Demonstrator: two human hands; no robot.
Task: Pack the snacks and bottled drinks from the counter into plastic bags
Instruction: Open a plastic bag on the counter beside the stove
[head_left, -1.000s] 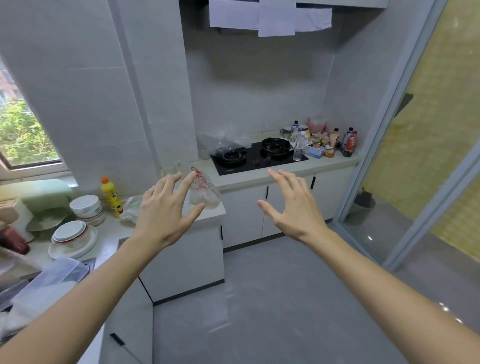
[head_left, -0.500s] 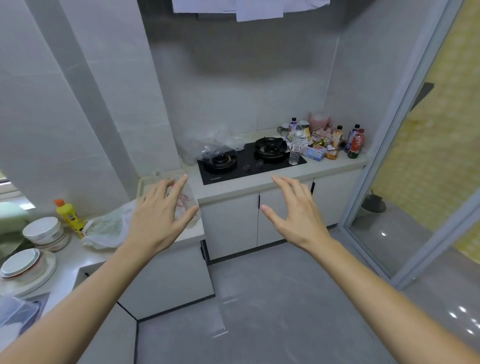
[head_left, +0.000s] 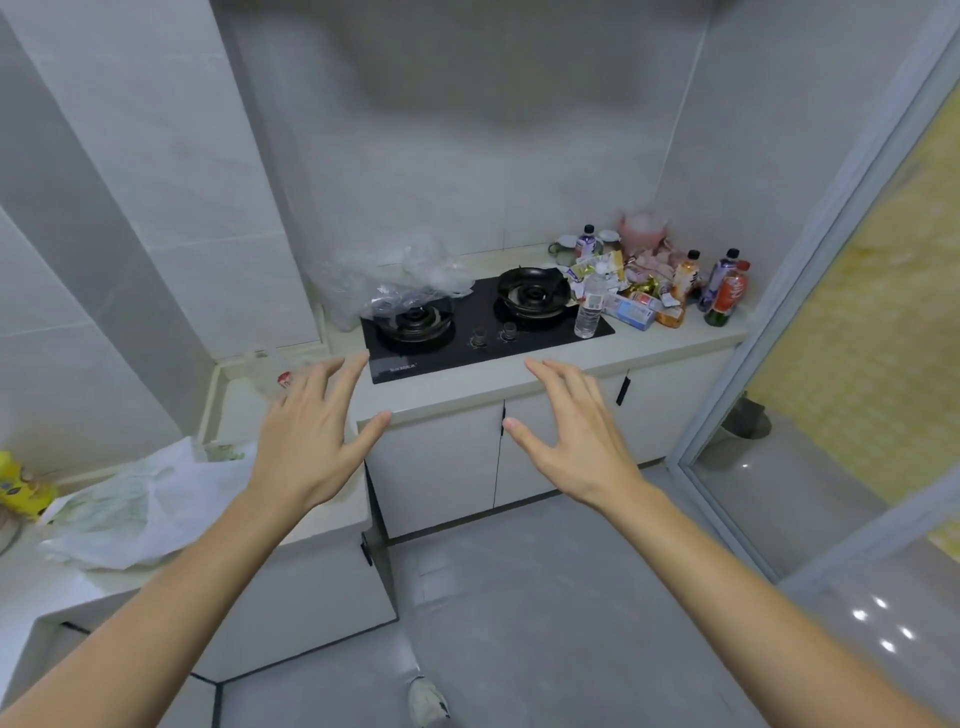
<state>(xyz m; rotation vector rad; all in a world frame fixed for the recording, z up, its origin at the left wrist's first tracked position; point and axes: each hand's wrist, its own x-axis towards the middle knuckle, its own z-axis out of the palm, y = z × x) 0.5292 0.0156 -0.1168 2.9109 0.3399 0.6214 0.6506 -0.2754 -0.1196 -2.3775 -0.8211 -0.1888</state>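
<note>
A heap of snack packets (head_left: 631, 291) and several bottled drinks lie on the counter right of the stove: a clear water bottle (head_left: 589, 306), an orange bottle (head_left: 685, 275), a purple bottle (head_left: 719, 275) and a red bottle (head_left: 730, 299). Clear plastic bags (head_left: 395, 280) are bunched at the back left of the stove. A white plastic bag (head_left: 140, 506) lies on the near left counter. My left hand (head_left: 311, 441) and my right hand (head_left: 576, 436) are held out with fingers spread, empty, well short of the stove counter.
A black two-burner gas stove (head_left: 483, 322) sits in the counter (head_left: 675, 343). A yellow detergent bottle (head_left: 21, 486) stands at the far left. A glass sliding door frame (head_left: 810, 291) bounds the right side. Grey floor lies below, with my shoe (head_left: 428, 701) visible.
The view has swung right and moved closer to the stove counter; the dishes and window have left the frame. Both hands stay spread and empty.
</note>
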